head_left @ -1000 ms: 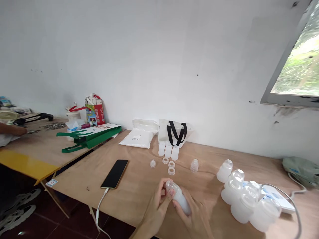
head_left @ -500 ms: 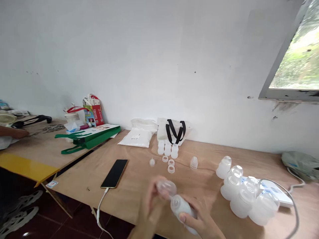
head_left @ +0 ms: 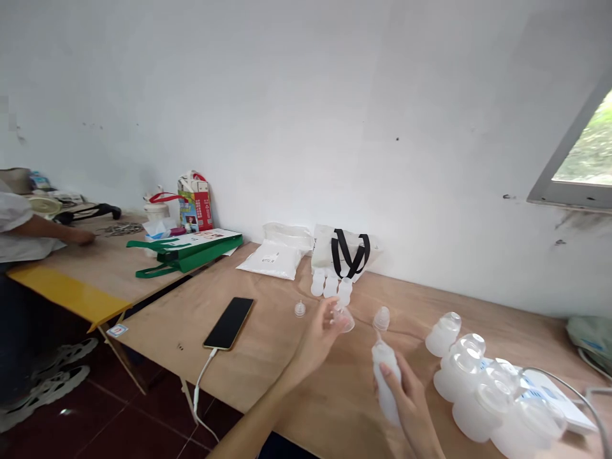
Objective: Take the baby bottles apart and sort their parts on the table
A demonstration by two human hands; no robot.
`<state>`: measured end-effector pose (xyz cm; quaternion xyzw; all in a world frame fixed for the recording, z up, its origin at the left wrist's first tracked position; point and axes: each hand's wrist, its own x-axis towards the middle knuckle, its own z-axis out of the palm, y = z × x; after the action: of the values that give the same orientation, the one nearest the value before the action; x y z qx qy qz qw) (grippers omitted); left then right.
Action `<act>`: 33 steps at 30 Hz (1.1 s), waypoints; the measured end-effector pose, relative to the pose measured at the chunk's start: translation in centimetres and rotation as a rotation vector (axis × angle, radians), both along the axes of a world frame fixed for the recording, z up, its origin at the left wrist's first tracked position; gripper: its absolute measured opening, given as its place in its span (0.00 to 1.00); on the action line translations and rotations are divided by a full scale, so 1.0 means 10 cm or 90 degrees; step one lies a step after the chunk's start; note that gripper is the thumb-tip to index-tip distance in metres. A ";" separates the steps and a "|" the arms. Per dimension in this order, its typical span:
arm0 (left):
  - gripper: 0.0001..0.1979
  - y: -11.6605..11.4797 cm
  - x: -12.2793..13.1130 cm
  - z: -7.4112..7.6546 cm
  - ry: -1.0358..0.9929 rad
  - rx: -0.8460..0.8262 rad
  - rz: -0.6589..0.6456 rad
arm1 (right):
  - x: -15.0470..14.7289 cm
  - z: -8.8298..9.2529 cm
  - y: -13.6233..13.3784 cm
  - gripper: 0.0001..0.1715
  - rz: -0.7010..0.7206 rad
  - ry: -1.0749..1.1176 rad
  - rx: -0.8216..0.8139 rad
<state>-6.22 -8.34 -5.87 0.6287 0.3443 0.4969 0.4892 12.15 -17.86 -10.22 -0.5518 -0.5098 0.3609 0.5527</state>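
The person's left hand (head_left: 319, 333) is stretched out over the wooden bench (head_left: 268, 366), its fingertips pinched on a small clear cap (head_left: 345, 319) held just above the surface. The right hand (head_left: 415, 408) sits nearer the body, wrapped around the lower part of a white bottle (head_left: 384, 373) that stands roughly upright with its open neck showing above the fingers. Cap and bottle are apart. Just beyond the bottle a clear teat-shaped piece (head_left: 381, 317) stands on the bench, and a smaller one (head_left: 299, 309) sits to the left of the cap. Three little bottles (head_left: 331, 286) line up in front of a white bag with black handles (head_left: 348, 252). A cluster of larger white bottles (head_left: 478, 395) crowds the right side. A dark phone (head_left: 229, 322) lies to the left on its white cable (head_left: 198, 395). At the next bench over, another person's hand (head_left: 82, 236) rests on the top.
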 end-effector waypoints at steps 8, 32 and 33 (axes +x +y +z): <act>0.19 0.77 1.12 0.05 0.303 0.134 -0.086 | 0.25 0.21 0.03 0.32 -0.067 -0.037 0.029; 0.14 -0.33 -0.38 0.02 0.189 -0.036 -0.270 | -0.10 0.26 -0.07 0.23 0.252 -0.090 -0.120; 0.12 -0.36 -0.44 0.01 0.236 -0.025 -0.258 | -0.11 0.26 -0.08 0.21 0.251 -0.158 -0.108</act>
<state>-10.64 -11.89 -5.77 0.7556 0.3044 0.2583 0.5193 11.03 -18.66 -7.57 -0.5262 -0.6393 0.4329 0.3564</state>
